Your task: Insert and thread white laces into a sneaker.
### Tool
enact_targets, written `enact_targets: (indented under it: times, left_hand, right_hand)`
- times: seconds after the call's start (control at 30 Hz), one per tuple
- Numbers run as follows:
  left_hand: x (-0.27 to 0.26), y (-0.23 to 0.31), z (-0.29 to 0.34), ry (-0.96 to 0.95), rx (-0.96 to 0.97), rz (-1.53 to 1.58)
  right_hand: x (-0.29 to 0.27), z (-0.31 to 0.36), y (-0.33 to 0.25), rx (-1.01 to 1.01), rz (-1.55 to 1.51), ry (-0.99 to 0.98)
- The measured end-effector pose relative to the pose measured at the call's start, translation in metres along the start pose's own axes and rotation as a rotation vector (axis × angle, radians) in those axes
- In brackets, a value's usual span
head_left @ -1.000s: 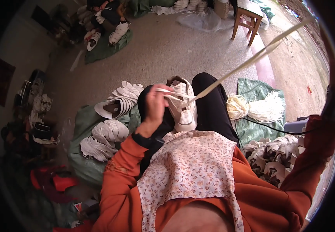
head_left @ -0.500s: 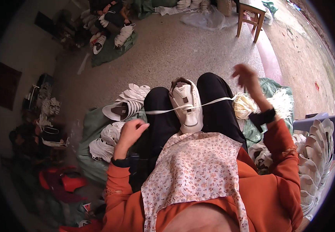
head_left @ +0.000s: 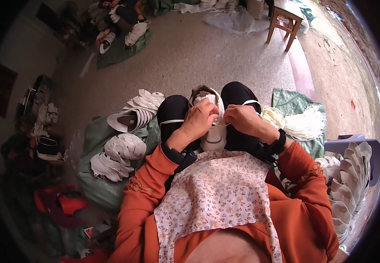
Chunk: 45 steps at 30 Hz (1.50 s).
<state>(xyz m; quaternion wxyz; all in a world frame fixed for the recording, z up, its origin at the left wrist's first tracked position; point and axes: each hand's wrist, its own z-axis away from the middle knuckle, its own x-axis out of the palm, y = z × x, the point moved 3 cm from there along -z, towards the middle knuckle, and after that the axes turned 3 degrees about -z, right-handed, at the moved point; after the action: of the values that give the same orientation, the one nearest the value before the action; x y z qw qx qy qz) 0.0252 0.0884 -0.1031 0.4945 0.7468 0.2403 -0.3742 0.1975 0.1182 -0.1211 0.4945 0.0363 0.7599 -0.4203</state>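
Note:
A white shoe (head_left: 212, 141) is held upright between my black-trousered knees, its brown-lined collar facing away from me. Over its lacing area my left hand (head_left: 200, 119) is closed, thumb and fingertips pinched on the white shoelace (head_left: 172, 121). One end of this lace trails across my left thigh. Close by on the right, my right hand (head_left: 246, 121) is also pinched on the lace, and a loop of it curves over my right knee. My fingers hide the eyelets and the middle of the shoe.
Stacked white shoe uppers (head_left: 119, 151) lie on green sacking at my left. To my right are bundled cream laces (head_left: 302, 122) and more uppers (head_left: 350, 184) beside a grey-purple plastic seat (head_left: 365, 147). A wooden stool (head_left: 285, 26) stands farther off; another person (head_left: 130, 13) sits at far left.
Both hands have come inward from either side to meet over the shoe and now pinch the lace. The lace, earlier stretched across both thighs, now loops over the right knee.

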Motion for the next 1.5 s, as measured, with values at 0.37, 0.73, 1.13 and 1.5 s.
enact_targets:
  times: [0.37,0.73,1.13,1.5]
  left_hand:
    - [0.013,-0.006,-0.001,-0.006,-0.048,0.073]
    - [0.012,0.009,0.006,0.035,0.107,-0.036]
    - [0.001,-0.004,-0.006,-0.034,0.141,0.093]
    - [0.001,-0.002,-0.007,-0.056,0.115,-0.023]
  right_hand:
    - [0.003,-0.006,0.004,0.143,-0.113,0.004]
    - [-0.032,-0.019,-0.023,-0.013,0.097,-0.086]
    - [-0.019,-0.030,0.011,-0.331,-0.010,-0.071]
    - [-0.029,-0.035,0.015,-0.275,-0.146,-0.236]
